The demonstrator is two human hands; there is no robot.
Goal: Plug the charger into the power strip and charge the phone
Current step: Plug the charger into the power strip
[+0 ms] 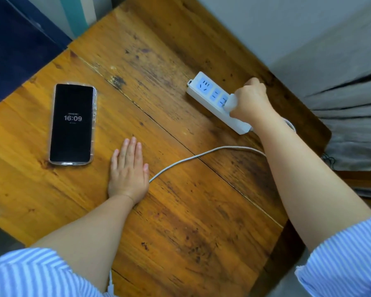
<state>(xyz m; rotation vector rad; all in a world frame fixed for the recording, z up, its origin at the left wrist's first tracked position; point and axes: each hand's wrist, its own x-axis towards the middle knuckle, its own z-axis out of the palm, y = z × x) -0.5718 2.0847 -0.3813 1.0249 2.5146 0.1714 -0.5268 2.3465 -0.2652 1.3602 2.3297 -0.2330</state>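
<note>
A white power strip [206,91] lies at the far right of the wooden table [180,221]. My right hand [250,99] is shut on the white charger [231,103], which sits at the strip's near socket. The charger's white cable [201,155] curves leftward over the table, and its free end disappears under my left hand [128,172]. That hand lies flat, palm down, fingers together, holding nothing. A black phone [72,123] in a clear case lies face up to its left, screen showing 16:09, with no cable attached.
Grey pleated fabric [349,116] hangs past the table's right edge. A dark blue surface [15,43] stands beyond the far left corner. The strip's own cord [289,123] loops behind my right wrist.
</note>
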